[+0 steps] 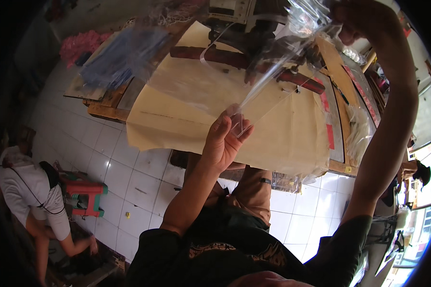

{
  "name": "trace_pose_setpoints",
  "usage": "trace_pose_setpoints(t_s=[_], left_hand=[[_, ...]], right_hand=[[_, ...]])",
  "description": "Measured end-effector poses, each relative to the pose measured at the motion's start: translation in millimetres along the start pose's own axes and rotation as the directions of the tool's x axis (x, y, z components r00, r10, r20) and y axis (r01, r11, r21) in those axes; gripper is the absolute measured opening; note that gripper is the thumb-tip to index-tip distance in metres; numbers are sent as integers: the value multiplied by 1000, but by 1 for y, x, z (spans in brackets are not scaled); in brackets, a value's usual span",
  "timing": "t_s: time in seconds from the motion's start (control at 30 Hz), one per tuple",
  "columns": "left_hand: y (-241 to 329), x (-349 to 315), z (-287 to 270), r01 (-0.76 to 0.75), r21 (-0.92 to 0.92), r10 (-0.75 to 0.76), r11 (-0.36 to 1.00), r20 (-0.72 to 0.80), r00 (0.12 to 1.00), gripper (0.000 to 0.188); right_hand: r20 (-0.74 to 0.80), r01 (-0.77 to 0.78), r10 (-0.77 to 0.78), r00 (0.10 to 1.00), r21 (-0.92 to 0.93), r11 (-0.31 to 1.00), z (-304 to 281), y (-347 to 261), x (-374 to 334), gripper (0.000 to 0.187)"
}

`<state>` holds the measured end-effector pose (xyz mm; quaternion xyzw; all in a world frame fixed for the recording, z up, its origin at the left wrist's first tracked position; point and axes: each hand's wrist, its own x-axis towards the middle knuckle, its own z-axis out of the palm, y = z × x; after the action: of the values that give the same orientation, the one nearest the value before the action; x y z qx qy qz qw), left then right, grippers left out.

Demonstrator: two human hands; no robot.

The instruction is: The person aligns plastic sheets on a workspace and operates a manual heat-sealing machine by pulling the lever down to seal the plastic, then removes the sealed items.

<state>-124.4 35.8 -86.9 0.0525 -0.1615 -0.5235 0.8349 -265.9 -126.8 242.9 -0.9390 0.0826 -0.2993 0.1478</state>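
A sheet of clear plastic film [273,71] stretches slantwise over the table between my two hands. My left hand [220,138], low and near the table's front edge, is closed on the film's lower end, which shows through between thumb and fingers. Raised high at the upper right, my right hand [361,21] is closed by the bunched, shiny upper part of the plastic; its fingertips are partly hidden. Beneath lies a large tan sheet [177,117] covering the tabletop. A dark reddish bar [210,55] with a black machine part above it crosses the sheet.
Bluish plastic sheets [124,55] are piled at the table's left, with a pink bundle [81,45] beyond. A pen [340,93] and a crumpled clear bag [357,136] lie at the right. A co-worker [31,191] bends down at the lower left beside a red-and-green stool [86,193].
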Motion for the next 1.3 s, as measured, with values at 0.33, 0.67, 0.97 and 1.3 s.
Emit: trace_pose_setpoints(t_s=[0.33, 0.67, 0.97, 1.3], left_hand=[[69, -66, 11, -242, 672, 329, 700, -2, 944, 13], [113, -157, 35, 412, 829, -187, 377, -367, 911, 11], [118, -106, 43, 365, 854, -155, 372, -330, 931, 11], [124, -51, 47, 230, 904, -28, 361, -236, 971, 10]], right_hand=[[-39, -349, 416, 909, 474, 808, 61, 16, -156, 11], [447, -804, 716, 536, 530, 271, 114, -25, -308, 17], [424, -785, 728, 539, 566, 252, 113, -3, -272, 19], [300, -701, 682, 667, 564, 437, 109, 33, -211, 23]])
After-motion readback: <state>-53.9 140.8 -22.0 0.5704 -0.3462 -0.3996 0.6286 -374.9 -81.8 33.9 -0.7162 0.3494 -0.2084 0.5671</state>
